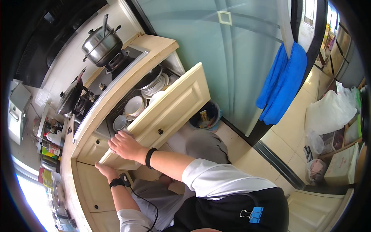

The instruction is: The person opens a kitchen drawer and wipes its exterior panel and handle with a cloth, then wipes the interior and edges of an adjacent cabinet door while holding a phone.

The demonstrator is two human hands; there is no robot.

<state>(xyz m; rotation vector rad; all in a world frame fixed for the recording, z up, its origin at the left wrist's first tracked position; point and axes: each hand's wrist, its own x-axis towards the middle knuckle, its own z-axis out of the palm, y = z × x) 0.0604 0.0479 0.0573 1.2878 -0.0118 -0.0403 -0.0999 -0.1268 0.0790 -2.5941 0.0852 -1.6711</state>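
A wide cream drawer front (176, 101) with a dark round knob stands pulled out below the hob. My right hand (126, 145) rests over its top edge near the left end, with the fingertips on the inner side. At the drawer's near corner is my left hand (105, 171), its fingers against the end of the panel; part of the hand is hidden. Inside the drawer, a white bowl (134, 106), a smaller bowl (120, 123), stacked plates (156, 86) and a dark pan (151, 77) sit in a rack. Both wrists wear black bands, the left with a cable.
On the hob (136, 55) stand a steel steamer pot (101, 46) and a lidded wok (69, 95). A waste bin (218, 116) is beyond the drawer's far end. A blue towel (282, 84) hangs at the glass door (197, 37). Plastic bags (330, 111) lie at the right.
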